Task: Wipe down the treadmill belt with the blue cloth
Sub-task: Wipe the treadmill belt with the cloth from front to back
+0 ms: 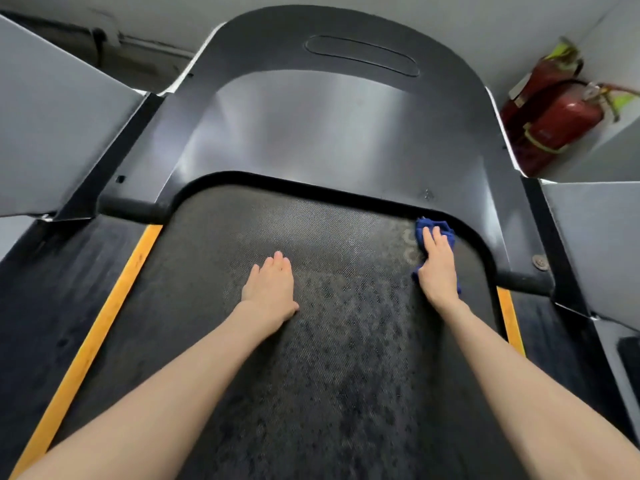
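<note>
The dark, textured treadmill belt (311, 341) runs away from me, mottled with darker patches. My right hand (437, 268) lies flat with straight fingers on the blue cloth (446, 227), pressing it onto the belt's far right corner, right against the motor cover's curved edge. Most of the cloth is hidden under the hand. My left hand (270, 285) rests flat on the middle of the belt, fingers straight and together, holding nothing.
The glossy black motor cover (329, 126) rises beyond the belt. Yellow strips (114, 292) and dark side rails border the belt. Grey panels stand at left and right. Two red fire extinguishers (554, 119) sit in the far right corner.
</note>
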Demonstrator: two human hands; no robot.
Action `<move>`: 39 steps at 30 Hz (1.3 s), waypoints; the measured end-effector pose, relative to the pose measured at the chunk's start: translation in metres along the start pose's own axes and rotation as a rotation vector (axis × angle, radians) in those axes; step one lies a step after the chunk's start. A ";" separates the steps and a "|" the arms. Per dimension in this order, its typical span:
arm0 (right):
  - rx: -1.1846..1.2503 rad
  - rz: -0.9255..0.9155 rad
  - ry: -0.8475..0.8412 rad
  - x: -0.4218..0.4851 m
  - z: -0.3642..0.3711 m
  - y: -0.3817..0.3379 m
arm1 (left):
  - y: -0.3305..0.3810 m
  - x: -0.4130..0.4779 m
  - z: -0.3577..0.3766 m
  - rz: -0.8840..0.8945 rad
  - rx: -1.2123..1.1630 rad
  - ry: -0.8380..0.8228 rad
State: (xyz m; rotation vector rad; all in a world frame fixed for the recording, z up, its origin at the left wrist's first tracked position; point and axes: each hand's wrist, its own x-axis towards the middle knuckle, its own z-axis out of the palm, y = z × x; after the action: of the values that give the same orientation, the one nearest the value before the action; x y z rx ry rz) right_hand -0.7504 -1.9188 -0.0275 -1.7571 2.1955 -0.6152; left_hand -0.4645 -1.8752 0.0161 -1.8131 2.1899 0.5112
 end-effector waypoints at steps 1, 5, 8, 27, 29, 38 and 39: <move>-0.019 0.065 0.027 0.002 -0.002 0.000 | 0.000 -0.002 0.002 -0.011 -0.030 -0.017; 0.008 0.037 0.088 -0.004 0.034 -0.065 | 0.005 -0.002 0.002 -0.028 -0.002 -0.036; 0.047 -0.435 -0.184 -0.022 0.067 -0.101 | 0.005 -0.003 -0.004 -0.043 0.075 -0.009; 0.091 -0.559 -0.281 -0.027 0.054 -0.087 | 0.014 -0.011 -0.020 -0.078 0.066 0.062; 0.090 -0.382 -0.158 -0.009 0.027 -0.039 | 0.010 -0.011 -0.015 -0.068 0.045 0.068; 0.309 0.271 0.204 0.004 0.023 -0.049 | 0.010 -0.004 -0.016 -0.094 -0.020 0.039; 0.303 0.042 0.081 -0.008 0.036 -0.068 | 0.013 -0.005 -0.017 -0.101 0.024 0.059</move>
State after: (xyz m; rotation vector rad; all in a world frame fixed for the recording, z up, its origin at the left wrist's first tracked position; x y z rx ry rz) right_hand -0.6734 -1.9290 -0.0270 -1.5513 2.0540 -0.9676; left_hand -0.4758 -1.8756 0.0347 -1.9379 2.1183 0.4133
